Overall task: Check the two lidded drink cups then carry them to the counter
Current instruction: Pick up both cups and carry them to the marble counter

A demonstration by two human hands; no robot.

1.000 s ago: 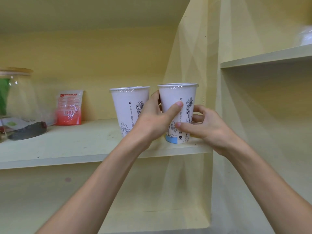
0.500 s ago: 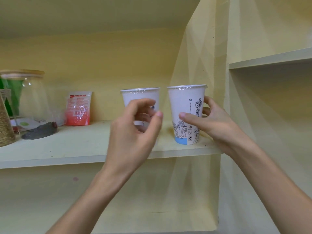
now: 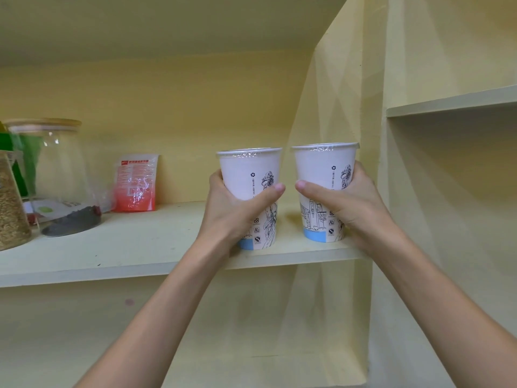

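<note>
Two white paper cups with black line drawings, blue bases and clear film lids stand side by side on the pale yellow shelf (image 3: 145, 247). My left hand (image 3: 232, 211) wraps the left cup (image 3: 246, 175) around its middle, thumb on the front. My right hand (image 3: 349, 205) wraps the right cup (image 3: 321, 169) the same way, thumb across its front. Both cups are upright near the shelf's front edge, close to the shelf's right end, with a small gap between them.
A red and white pouch (image 3: 135, 183) leans on the back wall to the left. Further left stand a clear glass jar with a wooden lid (image 3: 53, 175) and a jar of grain (image 3: 11, 208). A vertical panel (image 3: 375, 135) bounds the shelf on the right; another shelf (image 3: 453, 103) lies beyond.
My left hand left the right cup, swung back to the left, and has closed around the left cup. My right hand stayed on the right cup and tightened its hold.
</note>
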